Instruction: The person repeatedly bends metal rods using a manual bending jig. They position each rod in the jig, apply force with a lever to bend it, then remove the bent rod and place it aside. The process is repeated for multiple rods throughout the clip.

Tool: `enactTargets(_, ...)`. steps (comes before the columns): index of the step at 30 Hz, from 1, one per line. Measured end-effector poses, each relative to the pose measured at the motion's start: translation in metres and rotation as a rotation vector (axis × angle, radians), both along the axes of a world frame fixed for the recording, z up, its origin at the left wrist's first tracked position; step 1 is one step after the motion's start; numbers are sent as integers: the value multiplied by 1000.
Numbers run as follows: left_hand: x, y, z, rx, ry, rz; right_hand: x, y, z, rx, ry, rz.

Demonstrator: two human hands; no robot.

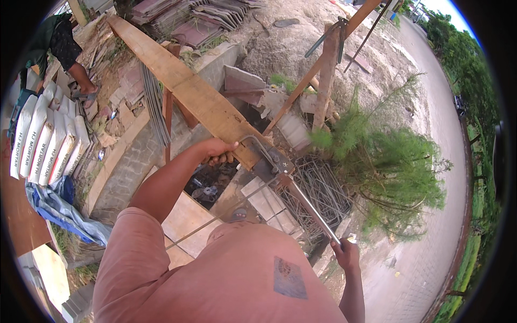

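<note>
My left hand [217, 150] grips the near edge of a long wooden plank [183, 86] that runs away to the upper left. At the plank's near end sits a metal rod-bending tool [272, 161]. My right hand [345, 253] is closed around the end of the tool's long steel lever handle [309, 207], which slants down to the right. A thin steel rod [221, 216] runs from the tool toward my body, held in the tool's jaw. My pink shirt fills the lower middle.
A pile of bent steel stirrups [318, 194] lies beneath the tool beside a green shrub [388, 167]. White mortar bags [46, 140] and a blue tarp [59, 207] lie at left. Another person [59, 46] stands at upper left. Straight rebar [153, 102] leans beside the plank; a paved road [447, 134] runs at right.
</note>
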State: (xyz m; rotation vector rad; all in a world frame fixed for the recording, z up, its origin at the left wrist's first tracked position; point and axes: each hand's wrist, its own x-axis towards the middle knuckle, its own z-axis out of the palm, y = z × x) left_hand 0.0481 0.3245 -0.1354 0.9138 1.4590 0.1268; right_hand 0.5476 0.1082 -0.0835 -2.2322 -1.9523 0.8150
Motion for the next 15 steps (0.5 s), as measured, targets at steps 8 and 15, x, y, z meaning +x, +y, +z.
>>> enactTargets(8,-3,-1,-3,28,6,41,-64,116,136,330,-332,320)
enactTargets(15,4,-5,6,131,46,-30,-71,135,203,224,-403,303)
